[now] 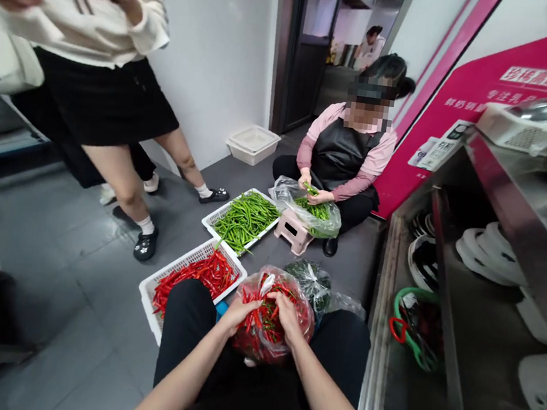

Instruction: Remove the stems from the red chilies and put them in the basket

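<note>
Many red chilies (261, 316), slender, green-stemmed, in clear bag (260, 349)

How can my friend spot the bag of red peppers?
Look between the wearer's black-trousered knees, in the lower middle. There sits a clear plastic bag of slim red peppers, with the bare left hand and bare right hand at its top. The clear plastic bag just beyond looks dark green inside; this one's mostly red.

The single view looks from the wearer's head, above and behind the left hand (240, 313) and right hand (286, 312), facing forward and down. Near their grip, it spans wide, reaching the door (314, 69) well beyond and the shelving (526, 232) to the right.
</note>
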